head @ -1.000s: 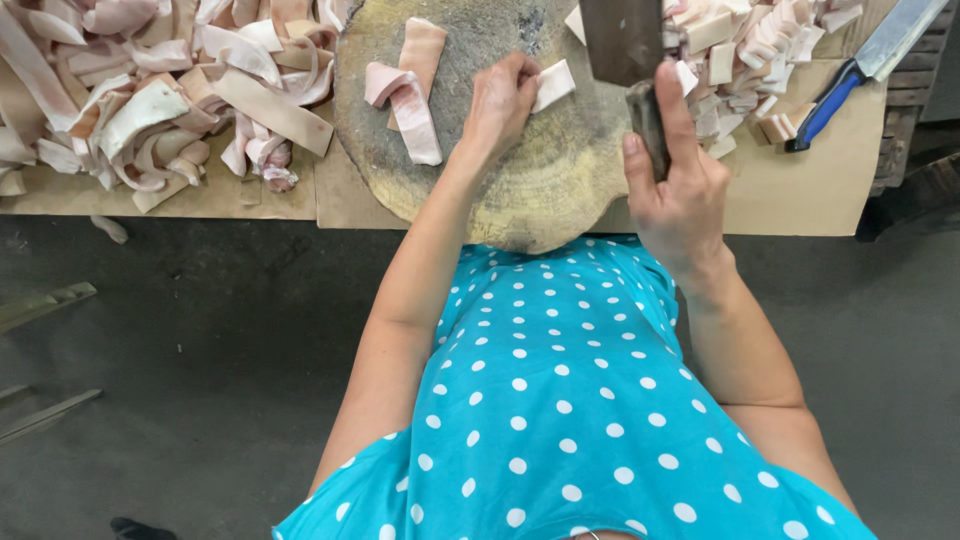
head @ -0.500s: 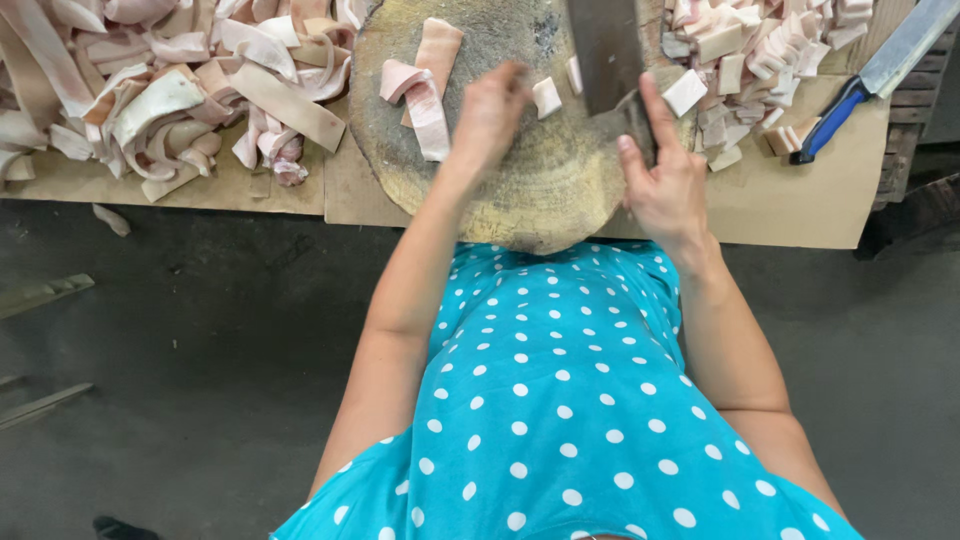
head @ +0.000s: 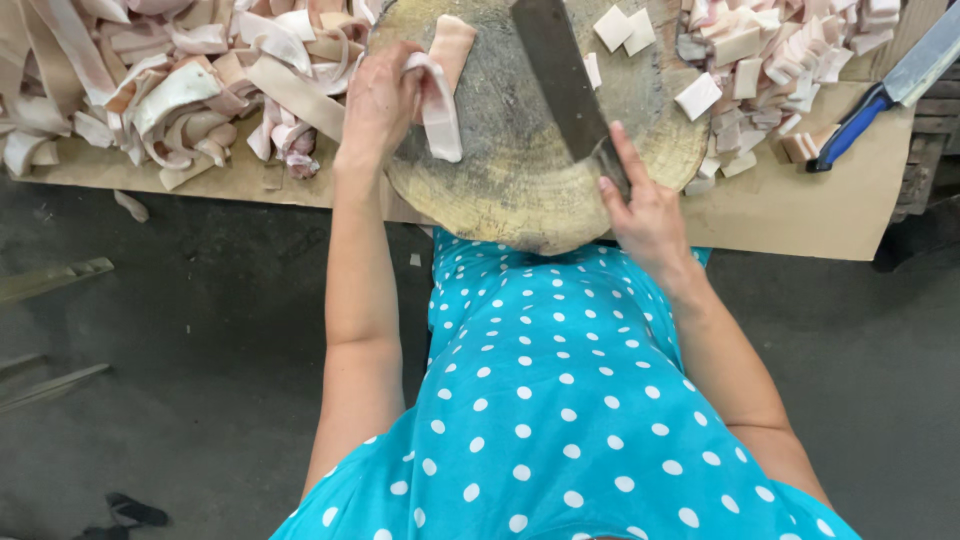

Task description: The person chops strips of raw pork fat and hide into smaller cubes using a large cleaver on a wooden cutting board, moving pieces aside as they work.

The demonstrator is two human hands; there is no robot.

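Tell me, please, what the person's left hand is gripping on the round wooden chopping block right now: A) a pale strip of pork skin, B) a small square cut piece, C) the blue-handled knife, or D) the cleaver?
A: the left hand closes on a pale strip of pork skin lying on the round wooden chopping block, while the right hand holds the cleaver and the blue-handled knife lies apart at the right.

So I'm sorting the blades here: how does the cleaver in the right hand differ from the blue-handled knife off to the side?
The cleaver has a broad, dark blade; the blue-handled knife has a narrower, brighter one. The cleaver is gripped by the right hand over the round chopping block; the knife lies untouched on the brown board, beside the cut pieces. Both point away from the person.
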